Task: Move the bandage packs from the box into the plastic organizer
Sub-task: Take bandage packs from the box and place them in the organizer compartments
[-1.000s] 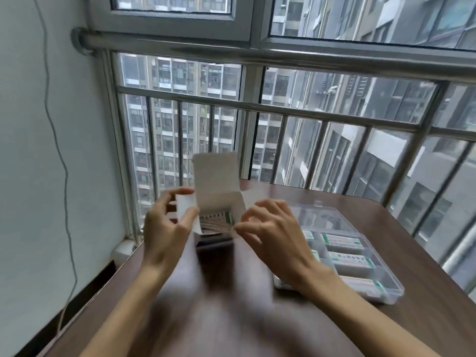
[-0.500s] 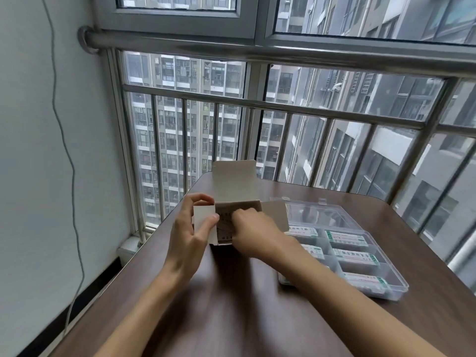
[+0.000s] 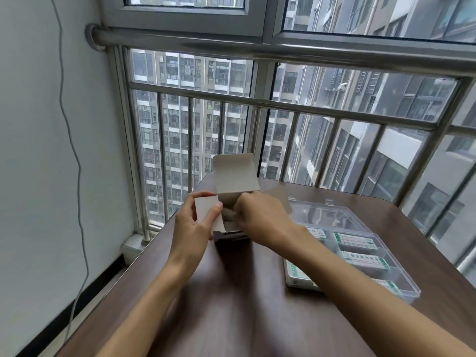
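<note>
Box point(image 3: 238, 186) on dark wooden table point(image 3: 231, 305) beside barred window point(image 3: 283, 112).

Open box point(image 3: 235, 181), packs point(image 3: 355, 240) in organizer point(image 3: 401, 282)

Matt cardboard box point(image 3: 235, 180), clear glossy plastic organizer point(image 3: 365, 256), smooth dark wood-grain table point(image 3: 231, 305), shiny metal railing point(image 3: 283, 105).

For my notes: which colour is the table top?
Dark brown wood grain, table top, head view.
</note>
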`<state>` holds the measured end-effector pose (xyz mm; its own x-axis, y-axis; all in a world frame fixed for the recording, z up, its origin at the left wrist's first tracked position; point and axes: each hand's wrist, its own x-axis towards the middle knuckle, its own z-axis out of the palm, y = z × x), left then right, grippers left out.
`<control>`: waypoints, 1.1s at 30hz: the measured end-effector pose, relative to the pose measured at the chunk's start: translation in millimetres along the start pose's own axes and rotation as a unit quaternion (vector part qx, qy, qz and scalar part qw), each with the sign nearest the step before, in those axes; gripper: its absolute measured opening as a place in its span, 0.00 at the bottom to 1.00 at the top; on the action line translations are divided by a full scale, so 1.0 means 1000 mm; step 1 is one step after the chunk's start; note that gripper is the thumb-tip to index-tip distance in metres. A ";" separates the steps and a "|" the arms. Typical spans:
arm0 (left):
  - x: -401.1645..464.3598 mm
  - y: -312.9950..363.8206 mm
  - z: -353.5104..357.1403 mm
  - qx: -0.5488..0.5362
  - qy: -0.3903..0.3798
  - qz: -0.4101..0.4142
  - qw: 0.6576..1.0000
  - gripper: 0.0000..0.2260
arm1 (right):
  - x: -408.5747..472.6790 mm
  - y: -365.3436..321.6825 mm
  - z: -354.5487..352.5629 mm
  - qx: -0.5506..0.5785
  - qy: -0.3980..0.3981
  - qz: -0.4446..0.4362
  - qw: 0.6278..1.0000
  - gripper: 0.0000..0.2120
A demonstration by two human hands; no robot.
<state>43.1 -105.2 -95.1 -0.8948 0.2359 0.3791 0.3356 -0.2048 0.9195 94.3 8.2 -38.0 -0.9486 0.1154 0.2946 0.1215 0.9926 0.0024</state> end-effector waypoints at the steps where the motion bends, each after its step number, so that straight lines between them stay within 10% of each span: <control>1: 0.001 0.000 -0.001 -0.021 0.010 -0.022 0.999 0.06 | -0.001 0.003 -0.003 -0.002 0.026 -0.017 1.000 0.07; 7: 0.011 0.000 -0.013 -0.128 0.013 -0.151 0.980 0.06 | -0.013 0.015 -0.021 0.169 0.027 -0.015 0.985 0.12; 15: 0.016 -0.004 -0.016 -0.060 0.008 -0.142 0.988 0.24 | -0.034 0.036 -0.031 0.549 -0.053 0.098 0.828 0.12; 18: 0.011 0.002 -0.017 0.083 0.072 -0.042 0.993 0.32 | -0.050 0.049 -0.035 0.605 -0.077 0.105 0.786 0.11; 21: -0.002 0.025 -0.010 0.198 0.165 0.134 0.957 0.19 | -0.073 0.064 -0.034 0.630 -0.096 0.106 0.763 0.12; 28: -0.035 0.057 0.068 0.219 -0.197 0.017 0.956 0.22 | -0.119 0.098 -0.027 0.620 -0.083 0.175 0.761 0.13; 33: -0.044 0.040 0.110 0.113 -0.277 -0.049 0.953 0.10 | -0.137 0.116 -0.031 0.579 -0.042 0.204 0.788 0.12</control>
<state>128.4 -19.8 -63.4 -0.6537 0.7209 0.2303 0.3698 0.0387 0.9283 247.7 106.2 -48.9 -0.9214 0.3880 -0.0191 0.1194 0.2361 -0.9644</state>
